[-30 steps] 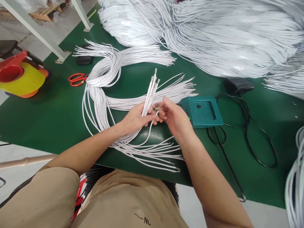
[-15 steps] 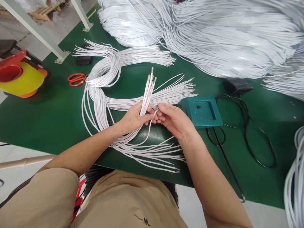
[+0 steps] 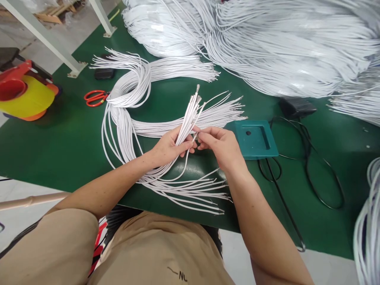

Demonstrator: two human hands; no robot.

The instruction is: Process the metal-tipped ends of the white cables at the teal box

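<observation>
My left hand (image 3: 173, 145) is closed round a small bunch of white wires (image 3: 187, 120), whose stripped ends point up and away from me. Between its thumb and fingers one separate wire (image 3: 186, 160) also passes. My right hand (image 3: 221, 144) pinches the tip of that single wire with thumb and forefinger, close beside the left fingertips. Below my hands, loose wire ends (image 3: 198, 190) fan out to the right over the table's near edge area. Behind them lies a larger bundle of white wires (image 3: 166, 127), looped at the left.
A teal device with a shallow tray (image 3: 257, 139) sits right of my hands, with black cables (image 3: 307, 158) beyond. Orange-handled scissors (image 3: 95, 97) and a yellow and red container (image 3: 28, 95) are at left. Large heaps of wire (image 3: 282, 47) cover the back of the green table (image 3: 59, 146).
My right hand has turned over, its back now facing up, with its fingers at the wire tip. The bunch in my left hand has tilted right and its ends have spread.
</observation>
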